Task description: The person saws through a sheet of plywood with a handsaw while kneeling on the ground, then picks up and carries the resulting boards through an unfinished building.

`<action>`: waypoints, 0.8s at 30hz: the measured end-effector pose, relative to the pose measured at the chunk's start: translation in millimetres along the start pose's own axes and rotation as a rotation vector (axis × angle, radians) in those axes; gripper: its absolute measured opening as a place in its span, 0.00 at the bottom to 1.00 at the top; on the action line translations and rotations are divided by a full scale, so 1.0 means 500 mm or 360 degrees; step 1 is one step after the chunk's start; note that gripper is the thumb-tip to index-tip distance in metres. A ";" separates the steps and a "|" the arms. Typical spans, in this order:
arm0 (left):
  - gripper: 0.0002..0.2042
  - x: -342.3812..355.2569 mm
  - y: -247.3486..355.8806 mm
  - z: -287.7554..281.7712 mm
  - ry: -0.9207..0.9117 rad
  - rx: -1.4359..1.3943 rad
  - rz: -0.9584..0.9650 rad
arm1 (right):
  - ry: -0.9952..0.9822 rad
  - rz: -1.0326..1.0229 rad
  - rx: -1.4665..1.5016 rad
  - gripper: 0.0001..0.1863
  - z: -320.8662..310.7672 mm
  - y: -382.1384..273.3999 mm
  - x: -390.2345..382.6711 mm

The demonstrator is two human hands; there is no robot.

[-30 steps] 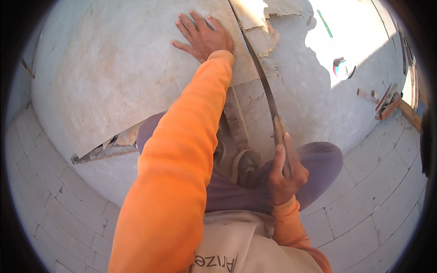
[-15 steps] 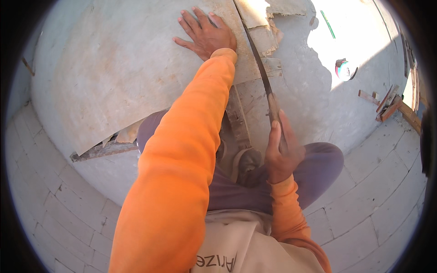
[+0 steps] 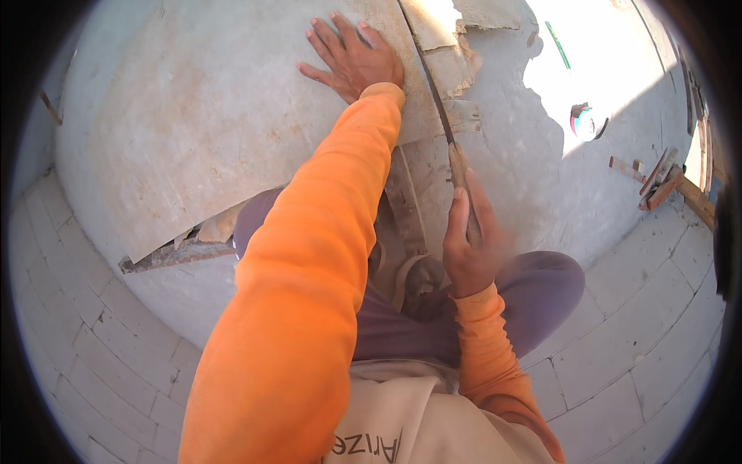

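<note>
My left hand (image 3: 354, 62) lies flat with fingers spread on a large pale plywood sheet (image 3: 193, 139), near its right edge. My right hand (image 3: 473, 251) is closed round the wooden handle of a handsaw (image 3: 457, 162), slightly blurred. The saw's dark, narrow-looking blade (image 3: 437, 97) points away from me along the sheet's right edge, between it and a ragged strip of board (image 3: 448, 69). The blade's teeth cannot be made out. Under the sheet's near edge, a wooden beam (image 3: 406, 197) runs toward my shoe (image 3: 421, 280).
Scraps of wood (image 3: 661, 182) lie at the right. A round tape roll or similar disc (image 3: 585, 124) and a thin green stick (image 3: 557, 45) lie in the sunlit patch. Broken wood (image 3: 185, 251) shows under the sheet's near left edge. Pale floor tiles (image 3: 618, 387) surround me.
My right hand and the saw have slid forward, away from me and slightly left. My left hand stays pressed on the sheet.
</note>
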State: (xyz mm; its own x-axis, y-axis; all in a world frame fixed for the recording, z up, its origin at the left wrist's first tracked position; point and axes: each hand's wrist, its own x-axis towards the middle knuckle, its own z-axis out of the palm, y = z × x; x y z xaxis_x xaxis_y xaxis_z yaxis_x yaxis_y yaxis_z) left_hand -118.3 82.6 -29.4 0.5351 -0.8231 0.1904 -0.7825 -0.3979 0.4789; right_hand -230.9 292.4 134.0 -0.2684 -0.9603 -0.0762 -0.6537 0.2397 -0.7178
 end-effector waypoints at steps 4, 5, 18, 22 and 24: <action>0.25 0.018 -0.033 -0.004 0.0047 -0.0006 -0.0005 | -0.0075 0.0112 0.0019 0.19 -0.051 -0.006 -0.073; 0.26 0.036 -0.050 -0.007 0.0097 0.0004 0.0000 | -0.0053 0.0069 0.0048 0.19 -0.085 -0.008 -0.143; 0.26 0.015 -0.044 -0.018 -0.0023 -0.0001 -0.0078 | 0.0008 0.0044 0.0107 0.18 -0.015 0.003 -0.039; 0.26 0.018 -0.039 -0.032 0.0002 0.0001 -0.0029 | -0.0053 0.0120 -0.0060 0.16 -0.172 -0.015 -0.244; 0.26 0.018 -0.031 -0.036 0.0007 -0.0024 -0.0015 | -0.0048 0.0067 -0.0048 0.18 -0.158 -0.005 -0.236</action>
State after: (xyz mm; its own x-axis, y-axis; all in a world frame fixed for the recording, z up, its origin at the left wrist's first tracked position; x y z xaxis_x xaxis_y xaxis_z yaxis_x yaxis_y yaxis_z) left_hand -95.4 88.8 -19.6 0.5439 -0.8174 0.1897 -0.7726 -0.3995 0.4935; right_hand -253.6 416.5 199.6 -0.2749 -0.9530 -0.1272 -0.6634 0.2838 -0.6924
